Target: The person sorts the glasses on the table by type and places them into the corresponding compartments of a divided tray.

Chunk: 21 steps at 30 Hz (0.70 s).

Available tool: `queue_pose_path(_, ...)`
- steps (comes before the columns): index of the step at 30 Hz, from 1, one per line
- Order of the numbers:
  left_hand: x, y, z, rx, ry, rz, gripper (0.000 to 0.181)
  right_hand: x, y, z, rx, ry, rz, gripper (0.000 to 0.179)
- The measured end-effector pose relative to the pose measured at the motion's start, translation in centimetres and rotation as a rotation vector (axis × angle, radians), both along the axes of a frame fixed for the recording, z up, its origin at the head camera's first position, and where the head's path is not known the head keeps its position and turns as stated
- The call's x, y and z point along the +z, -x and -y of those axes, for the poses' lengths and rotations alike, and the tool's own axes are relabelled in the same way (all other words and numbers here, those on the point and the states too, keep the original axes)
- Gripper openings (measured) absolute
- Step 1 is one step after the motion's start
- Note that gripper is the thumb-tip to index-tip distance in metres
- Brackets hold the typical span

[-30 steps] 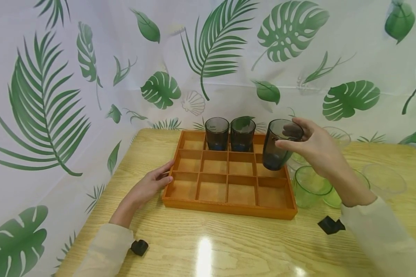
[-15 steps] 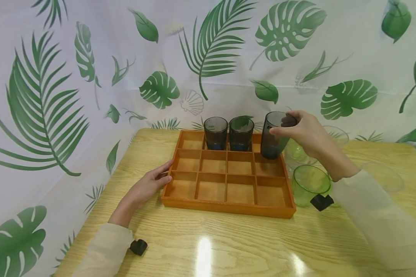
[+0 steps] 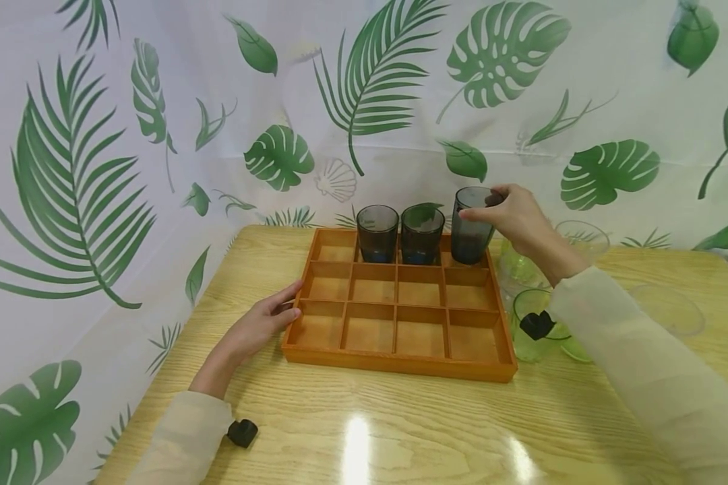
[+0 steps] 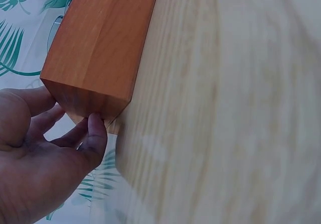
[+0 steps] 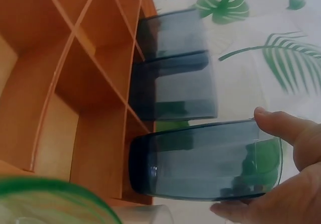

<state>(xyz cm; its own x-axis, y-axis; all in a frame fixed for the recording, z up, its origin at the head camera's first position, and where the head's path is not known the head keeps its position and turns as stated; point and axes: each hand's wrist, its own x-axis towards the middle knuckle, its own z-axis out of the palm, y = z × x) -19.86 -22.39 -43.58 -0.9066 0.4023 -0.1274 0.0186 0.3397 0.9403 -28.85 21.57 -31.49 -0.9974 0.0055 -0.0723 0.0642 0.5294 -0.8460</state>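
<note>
- Head view: my right hand (image 3: 516, 215) pinches a dark, smoky blue-grey, see-through tapered tumbler (image 3: 472, 232) near its rim, thumb and fingers on opposite sides.
- That tumbler is at the tray's 1 o'clock, at the back right compartment, slightly tilted; I cannot tell whether its base touches the floor.
- The tray is an orange-brown, rectangular, divided wooden tray (image 3: 400, 364) on a pale wood-grain table (image 3: 315, 417).
- A matching smoky tumbler (image 3: 378, 236) and a second matching one (image 3: 422, 236) stand around 12 o'clock, in the back row's two middle compartments.
- At 9 o'clock my left hand (image 3: 257, 333) touches the tray's side wall, fingers loosely spread.
- At 3 o'clock a light-green, see-through round cup (image 3: 528, 347) stands just beside the tray.
- Left wrist view: the tray's corner fills 11 o'clock; my fingertips meet its end wall, thumb tip at the lower edge.
- Right wrist view: my fingers come in from 4 o'clock, pinching the tumbler's rim end; a green rim shows at 7 o'clock.
</note>
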Motion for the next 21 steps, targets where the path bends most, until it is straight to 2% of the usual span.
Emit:
queue_pose_path(7, -0.1, -0.1, -0.1, 0.003, -0.018, 0.018, 0.063, -1.0, 1.0, -0.3, -0.025, 0.011, 0.031, 0.102)
queue_pose_path(11, -0.2, -0.1, -0.1, 0.003, -0.026, 0.025, 0.062, -1.5, 1.1, -0.3, -0.023, -0.001, 0.037, 0.099)
queue_pose_path(21, -0.1, -0.1, 0.0, 0.004, -0.012, 0.004, 0.062, -1.7, 0.5, -0.2, 0.134, -0.075, 0.076, 0.099)
